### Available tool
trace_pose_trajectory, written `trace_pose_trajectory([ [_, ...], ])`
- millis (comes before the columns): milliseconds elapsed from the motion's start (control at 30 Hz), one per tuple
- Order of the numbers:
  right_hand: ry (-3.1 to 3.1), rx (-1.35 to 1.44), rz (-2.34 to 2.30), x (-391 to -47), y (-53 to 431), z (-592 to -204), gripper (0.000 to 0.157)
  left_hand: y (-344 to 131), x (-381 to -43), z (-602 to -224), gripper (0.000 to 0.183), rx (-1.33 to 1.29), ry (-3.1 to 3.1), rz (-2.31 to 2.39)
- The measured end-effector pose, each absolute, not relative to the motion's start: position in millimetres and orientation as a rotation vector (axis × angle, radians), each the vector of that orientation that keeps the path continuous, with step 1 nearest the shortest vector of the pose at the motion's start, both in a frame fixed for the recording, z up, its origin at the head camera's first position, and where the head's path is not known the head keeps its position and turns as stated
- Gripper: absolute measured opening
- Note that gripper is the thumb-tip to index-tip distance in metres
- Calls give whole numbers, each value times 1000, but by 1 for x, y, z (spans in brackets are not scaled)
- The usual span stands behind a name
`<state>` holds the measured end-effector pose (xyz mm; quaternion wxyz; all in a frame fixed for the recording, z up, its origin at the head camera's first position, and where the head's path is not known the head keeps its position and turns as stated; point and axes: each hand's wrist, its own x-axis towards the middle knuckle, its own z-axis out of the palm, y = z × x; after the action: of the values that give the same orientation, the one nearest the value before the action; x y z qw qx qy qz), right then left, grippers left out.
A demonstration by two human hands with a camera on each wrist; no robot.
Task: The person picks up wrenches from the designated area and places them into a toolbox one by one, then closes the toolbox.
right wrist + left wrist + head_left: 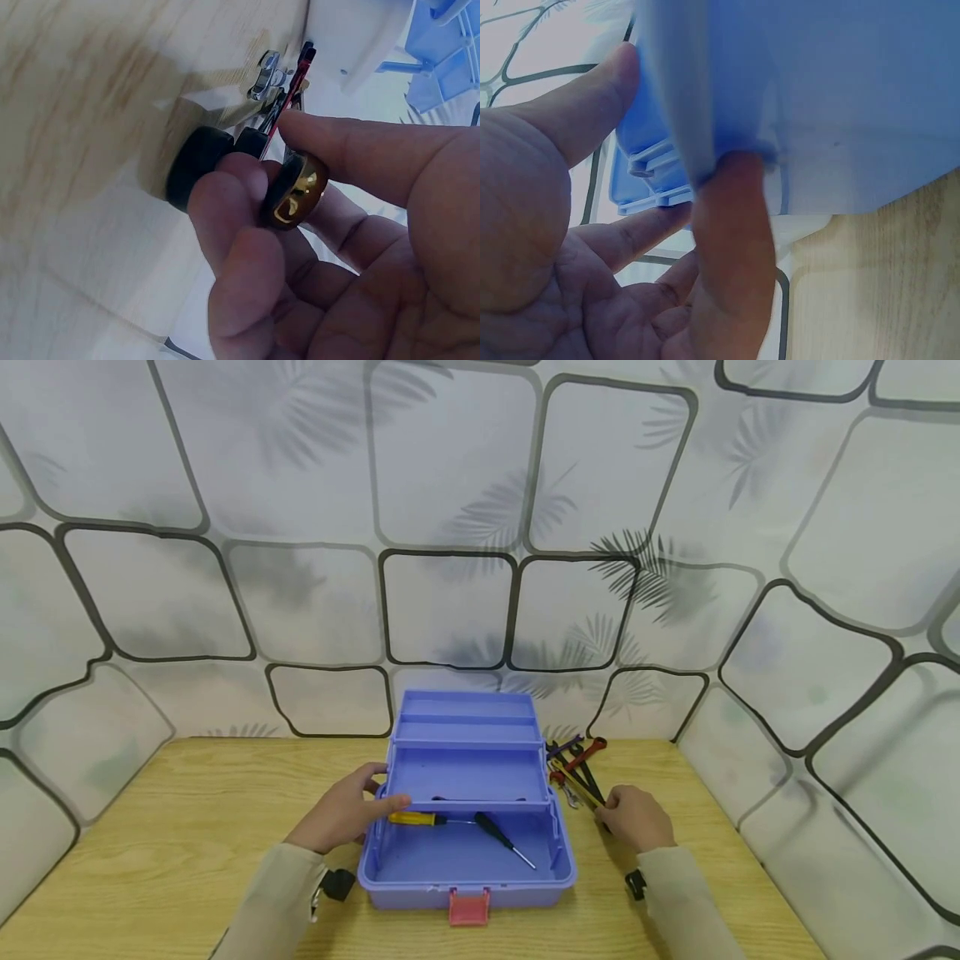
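The wooden table (225, 802) carries the toolbox (412, 897) and, just beside its right side, heaped tools (591, 781), apparently wrenches (595, 748) among them.

the blue-violet plastic toolbox (408, 897) stood upright on the wooden table (202, 827), its lid (465, 704) tipped back, its tray (471, 774) raised above the rear of the lower compartment, and its pinkish-red latch (469, 910) at the middle of the front. the left hand (343, 812) touched its left side, thumb at the tray's front corner. the right hand (636, 818) pinched the rounded yellow-and-black end of a slim tool (304, 193), which slanted away toward the toolbox's right side, apart from the lower compartment.
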<state>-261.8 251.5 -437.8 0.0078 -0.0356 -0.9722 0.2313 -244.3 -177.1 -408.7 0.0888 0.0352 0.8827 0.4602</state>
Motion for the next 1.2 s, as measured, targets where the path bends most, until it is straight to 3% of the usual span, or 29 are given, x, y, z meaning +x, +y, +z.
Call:
trace_pose_trajectory([
  [567, -3005, -88, 732, -264, 254, -443, 36, -174, -240, -407, 82, 95, 2652, 1366],
  [833, -2933, -50, 724, -264, 255, -437, 24, -174, -241, -407, 81, 97, 2659, 1356],
  [1200, -2859, -34, 769, -269, 256, -438, 19, -174, -241, -407, 82, 101, 2659, 1361],
])
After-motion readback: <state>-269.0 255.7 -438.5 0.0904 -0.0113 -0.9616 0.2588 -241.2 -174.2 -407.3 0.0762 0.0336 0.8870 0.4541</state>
